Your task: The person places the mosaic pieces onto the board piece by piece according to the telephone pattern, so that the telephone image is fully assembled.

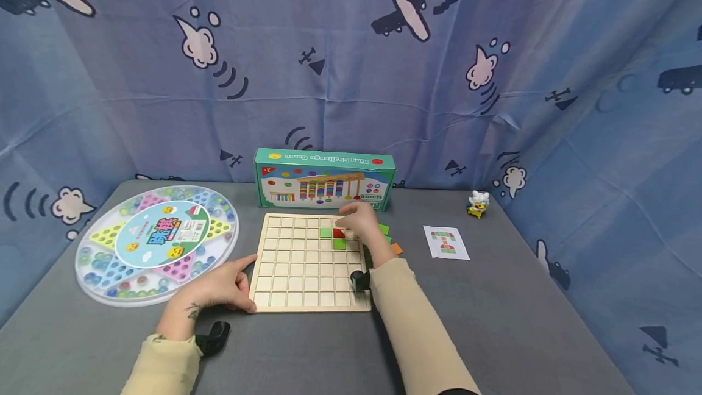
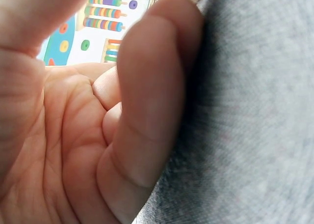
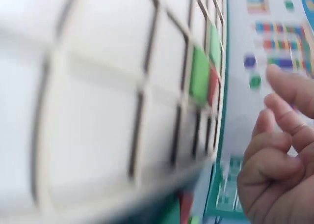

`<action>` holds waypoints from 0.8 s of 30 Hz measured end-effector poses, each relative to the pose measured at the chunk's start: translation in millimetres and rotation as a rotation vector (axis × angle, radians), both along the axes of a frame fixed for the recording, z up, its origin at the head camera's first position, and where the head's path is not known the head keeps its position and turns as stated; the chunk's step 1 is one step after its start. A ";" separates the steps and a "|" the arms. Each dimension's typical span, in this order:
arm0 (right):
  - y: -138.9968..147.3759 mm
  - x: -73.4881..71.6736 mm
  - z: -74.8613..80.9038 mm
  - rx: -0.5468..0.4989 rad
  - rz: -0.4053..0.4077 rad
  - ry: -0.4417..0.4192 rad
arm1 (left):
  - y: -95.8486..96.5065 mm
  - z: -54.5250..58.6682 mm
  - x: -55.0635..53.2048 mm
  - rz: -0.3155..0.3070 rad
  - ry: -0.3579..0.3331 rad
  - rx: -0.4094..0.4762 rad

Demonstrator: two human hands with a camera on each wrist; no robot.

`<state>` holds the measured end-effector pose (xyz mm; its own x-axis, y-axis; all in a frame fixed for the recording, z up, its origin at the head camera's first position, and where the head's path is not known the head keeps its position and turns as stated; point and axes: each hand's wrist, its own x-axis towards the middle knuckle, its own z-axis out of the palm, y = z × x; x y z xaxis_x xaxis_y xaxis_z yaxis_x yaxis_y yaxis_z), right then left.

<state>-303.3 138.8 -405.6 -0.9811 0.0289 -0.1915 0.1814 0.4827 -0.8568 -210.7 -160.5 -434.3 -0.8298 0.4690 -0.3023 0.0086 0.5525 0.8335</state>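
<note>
A wooden grid board (image 1: 296, 270) lies on the grey table. Near its far right part sit a light green tile (image 1: 326, 233), a red tile (image 1: 338, 233) and a green tile (image 1: 339, 244) in neighbouring squares. My left hand (image 1: 219, 286) touches the board's left edge with thumb and index finger spread apart. Over the far right corner is my right hand (image 1: 362, 223), its fingertips beside the red tile and hiding some squares. In the right wrist view, no piece shows between the right hand's fingers (image 3: 287, 118). Green tiles (image 1: 384, 229) and an orange tile (image 1: 397, 249) lie right of the board.
A printed pattern card (image 1: 446, 242) lies to the right, with a small figurine (image 1: 478, 204) farther back. Behind the board stands a green game box (image 1: 325, 180). A round marble game board (image 1: 159, 245) is on the left, close to my left hand.
</note>
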 end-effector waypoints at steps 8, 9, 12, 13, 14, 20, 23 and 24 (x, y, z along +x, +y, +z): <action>54.3 -6.8 -2.8 -0.032 -0.168 0.034 | -1.4 0.2 -0.7 -0.015 0.006 0.011; 59.6 -6.3 -3.3 -0.002 -0.178 0.041 | -1.5 -0.1 -0.7 -0.014 0.005 0.012; 71.4 -3.1 -4.7 0.137 -0.185 0.038 | -1.6 -1.3 -0.2 -0.014 0.007 0.012; 73.7 -2.1 -5.2 0.199 -0.185 0.027 | -1.6 -1.7 -0.1 -0.014 0.007 0.013; 75.4 -1.1 -5.5 0.272 -0.179 0.017 | -1.6 -1.9 0.1 -0.014 0.009 0.012; 77.4 2.7 -4.9 0.545 -0.142 -0.050 | -0.5 -1.2 -0.2 -0.011 0.008 0.013; 76.7 3.0 -4.1 0.581 -0.139 -0.065 | 0.3 -0.9 -0.7 -0.008 0.001 0.005; 76.4 2.8 -4.1 0.584 -0.140 -0.068 | 0.5 -1.1 -1.0 -0.006 0.000 0.000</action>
<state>-300.5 215.2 -409.8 -0.9465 0.2762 -0.1671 0.3223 0.8374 -0.4415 -211.7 -160.1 -435.4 -0.8271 0.4737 -0.3024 0.0113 0.5521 0.8337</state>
